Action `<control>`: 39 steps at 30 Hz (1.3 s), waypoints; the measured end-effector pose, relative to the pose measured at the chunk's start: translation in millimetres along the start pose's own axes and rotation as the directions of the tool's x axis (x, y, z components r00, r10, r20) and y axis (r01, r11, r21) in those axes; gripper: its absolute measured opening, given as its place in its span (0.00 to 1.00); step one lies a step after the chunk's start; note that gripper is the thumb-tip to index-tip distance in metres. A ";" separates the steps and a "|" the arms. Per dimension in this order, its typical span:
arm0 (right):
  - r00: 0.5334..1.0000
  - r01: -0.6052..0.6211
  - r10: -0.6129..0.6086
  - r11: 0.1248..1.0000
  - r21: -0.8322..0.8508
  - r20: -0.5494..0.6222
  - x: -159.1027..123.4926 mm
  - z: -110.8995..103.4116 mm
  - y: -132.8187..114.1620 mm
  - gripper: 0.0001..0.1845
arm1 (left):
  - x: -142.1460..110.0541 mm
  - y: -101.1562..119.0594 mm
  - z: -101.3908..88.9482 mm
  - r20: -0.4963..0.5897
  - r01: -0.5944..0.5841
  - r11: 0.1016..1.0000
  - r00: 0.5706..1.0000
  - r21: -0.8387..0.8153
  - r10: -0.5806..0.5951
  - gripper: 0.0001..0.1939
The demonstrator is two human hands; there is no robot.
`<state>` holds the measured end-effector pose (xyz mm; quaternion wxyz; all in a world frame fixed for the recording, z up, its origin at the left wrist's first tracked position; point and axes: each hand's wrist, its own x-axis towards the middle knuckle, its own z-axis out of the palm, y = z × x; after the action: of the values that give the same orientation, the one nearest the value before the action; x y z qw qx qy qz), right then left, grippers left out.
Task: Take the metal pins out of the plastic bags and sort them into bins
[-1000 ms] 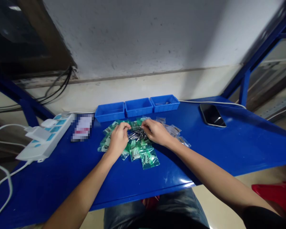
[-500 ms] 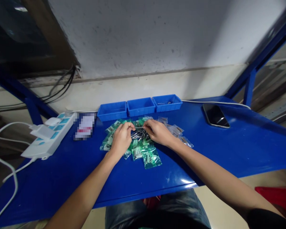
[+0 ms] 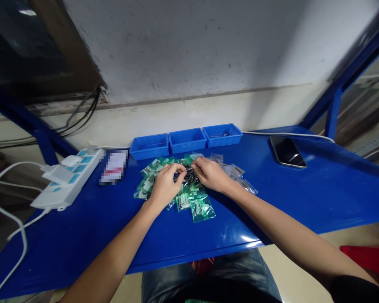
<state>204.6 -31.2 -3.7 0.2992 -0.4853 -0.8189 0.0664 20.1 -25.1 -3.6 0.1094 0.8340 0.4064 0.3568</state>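
My left hand (image 3: 166, 182) and my right hand (image 3: 211, 173) are close together over a loose heap of slim, shiny metal pins (image 3: 191, 178). One thin metal pin (image 3: 188, 169) spans the small gap between them, pinched at either end by my closed fingertips. Its exact shape is too small to make out. Under and around the heap lie several small green-tinted plastic bags (image 3: 202, 209) with white and metal pieces inside. Clear plastic bags (image 3: 236, 171) of small parts lie to the right, partly behind my right hand.
Three blue bins (image 3: 187, 141) line the wall side of the blue table (image 3: 328, 189); the right one holds a few metal pieces. A phone (image 3: 288, 152) lies at right. At left are a white power strip (image 3: 68, 185) with cables and a blurred-out item (image 3: 114, 166).
My left hand has shifted right, toward my right hand, and its fingers have come to the pin's left end. My right hand stays nearly in place. The view has moved slightly.
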 end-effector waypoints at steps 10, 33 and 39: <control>0.998 0.059 -0.058 0.995 0.078 -0.016 -0.9 -1.1 -2.4 0.11 | 0.6 -7.7 1.1 -0.043 0.031 0.996 0.999 0.079 -0.027 0.09; 0.995 0.078 -0.066 0.984 0.160 -0.081 -2.1 -3.6 -5.6 0.11 | -1.2 -2.8 -1.3 -0.023 0.105 0.990 0.994 -0.090 -0.107 0.05; 0.993 0.098 -0.089 0.984 0.146 -0.072 -2.1 -1.4 -5.4 0.08 | -1.0 -0.8 -3.3 -0.006 0.098 0.995 0.995 -0.034 -0.099 0.09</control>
<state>202.0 -36.0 -1.2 0.3640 -0.4244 -0.8233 0.0976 16.9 -25.6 -2.1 0.1396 0.8096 0.4414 0.3610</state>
